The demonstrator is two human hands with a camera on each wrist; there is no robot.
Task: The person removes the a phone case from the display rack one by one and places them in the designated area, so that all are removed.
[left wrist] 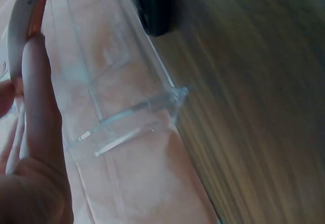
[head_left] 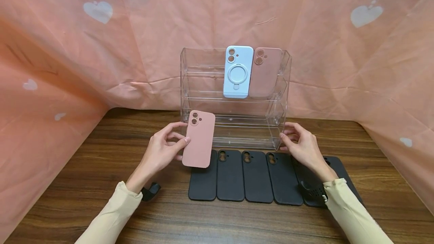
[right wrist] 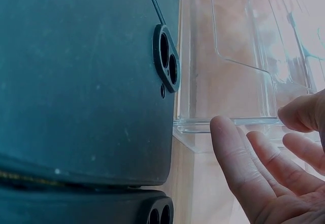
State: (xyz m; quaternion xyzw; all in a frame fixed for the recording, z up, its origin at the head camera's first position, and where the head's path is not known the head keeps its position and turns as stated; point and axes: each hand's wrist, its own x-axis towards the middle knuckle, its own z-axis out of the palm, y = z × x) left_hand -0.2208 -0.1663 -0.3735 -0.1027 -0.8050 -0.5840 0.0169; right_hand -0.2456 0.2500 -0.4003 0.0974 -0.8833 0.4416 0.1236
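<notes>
My left hand [head_left: 164,146] holds a pink phone case [head_left: 200,140] upright, thumb on its front and fingers behind, before the left end of a clear acrylic display stand [head_left: 234,131]. In the left wrist view, the case [left wrist: 23,36] shows edge-on beside my finger. My right hand [head_left: 301,144] is at the stand's right side; in the right wrist view the fairly straight fingers [right wrist: 236,163] lie against its side edge. A white phone case with a ring [head_left: 237,82] and another pink case [head_left: 266,74] lean side by side on the stand's upper tier.
Several black phone cases [head_left: 230,176] lie in a row on the wooden table [head_left: 162,217] before the stand; my right wrist is over the right-end ones. A pink cloth [head_left: 152,18] with white hearts hangs behind and at both sides.
</notes>
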